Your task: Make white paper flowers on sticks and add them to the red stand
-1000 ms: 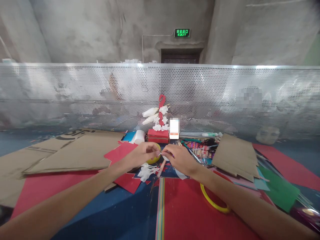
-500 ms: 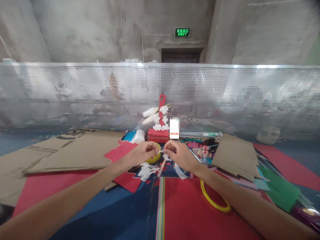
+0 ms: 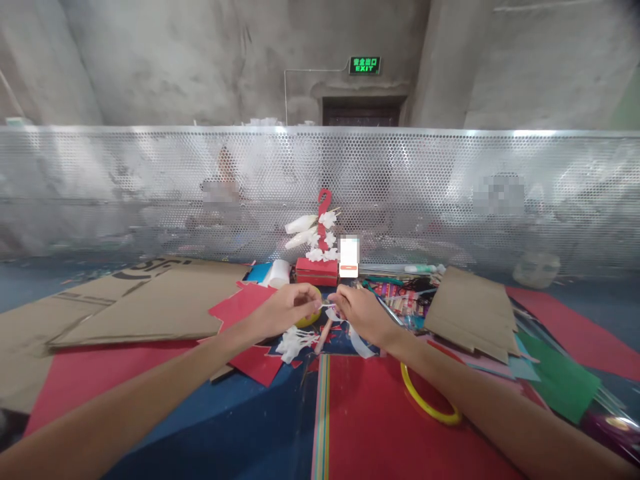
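Observation:
Between my two hands runs a thin white twisted strip (image 3: pixel 327 305), too small to tell whether it is paper or a stem. My left hand (image 3: pixel 295 303) pinches its left end, and my right hand (image 3: pixel 356 307) has its fingers closed on the other end. Behind my left fingers is a yellow tape roll (image 3: pixel 311 319), partly hidden. Below it lies a bunch of white paper flowers (image 3: pixel 293 343) on thin stems. A piece of white tape or ribbon (image 3: pixel 360 343) curls under my right hand. Straight ahead, a red hooked stand (image 3: pixel 324 207) carries white blossoms above a red box (image 3: pixel 317 272).
Cardboard sheets (image 3: pixel 145 307) spread at the left, beside cut red paper (image 3: pixel 243 303). A stack of coloured paper (image 3: pixel 400 427) with a yellow ring (image 3: pixel 430 403) lies in front. More cardboard (image 3: pixel 473 310) and green paper (image 3: pixel 560 373) are at right. A perforated metal screen (image 3: pixel 150 187) stands behind.
My right hand has turned a little and its fingers have shifted along the white strip. My left hand stays nearly in place. The things on the table look the same.

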Demonstrator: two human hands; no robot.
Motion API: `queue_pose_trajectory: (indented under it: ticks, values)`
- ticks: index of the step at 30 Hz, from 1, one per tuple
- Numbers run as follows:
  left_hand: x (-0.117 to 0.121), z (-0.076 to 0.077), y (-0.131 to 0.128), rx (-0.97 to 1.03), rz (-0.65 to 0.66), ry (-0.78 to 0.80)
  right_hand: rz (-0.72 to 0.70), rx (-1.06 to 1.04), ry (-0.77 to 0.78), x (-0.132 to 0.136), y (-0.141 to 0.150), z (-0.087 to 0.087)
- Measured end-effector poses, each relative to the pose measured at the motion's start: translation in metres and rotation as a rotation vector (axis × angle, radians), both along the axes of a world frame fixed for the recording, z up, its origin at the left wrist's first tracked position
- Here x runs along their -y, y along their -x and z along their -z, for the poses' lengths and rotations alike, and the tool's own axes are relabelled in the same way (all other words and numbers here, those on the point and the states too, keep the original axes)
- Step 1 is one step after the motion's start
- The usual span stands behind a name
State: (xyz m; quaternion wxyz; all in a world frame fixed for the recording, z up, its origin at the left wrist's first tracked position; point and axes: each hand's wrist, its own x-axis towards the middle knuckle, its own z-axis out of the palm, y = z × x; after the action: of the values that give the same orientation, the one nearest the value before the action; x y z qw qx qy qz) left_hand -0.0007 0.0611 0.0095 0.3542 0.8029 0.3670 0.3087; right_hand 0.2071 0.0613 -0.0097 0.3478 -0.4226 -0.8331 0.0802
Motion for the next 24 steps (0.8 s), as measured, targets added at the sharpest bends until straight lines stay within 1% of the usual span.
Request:
queue_pose_trajectory:
  ticks: [2,5,9,12,15,20,24]
  values:
    - [0.0013,-0.0006,-0.0005,0.004,0.011,0.009,0.009,0.014,0.007,0.0018,0.0002,-0.0022]
    - [0.0030,-0.0019,-0.0012,0.002,0.010,0.012,-0.036,0.001,0.036,0.0046,0.0004,-0.0046]
    - [0.0011,-0.0033,-0.0009,-0.013,-0.038,-0.003,-0.128,-0.120,0.086,0.0059,0.0002,-0.0052]
    - [-0.0030,-0.0026,0.0005,0.002,-0.070,0.023,-0.159,-0.191,0.123,0.0041,-0.0005,-0.0047]
    - [-0.0051,-0.0009,0.0015,0.025,-0.059,0.045,-0.136,-0.172,0.111,0.0020,-0.0016,-0.0045]
    - [-0.0029,0.0007,0.0006,0.006,-0.021,0.005,-0.091,-0.083,0.048,0.0001,-0.0013,-0.0014]
    - [-0.0004,0.0007,-0.0009,0.002,-0.005,0.001,-0.062,-0.015,0.005,-0.0011,0.0001,0.0035]
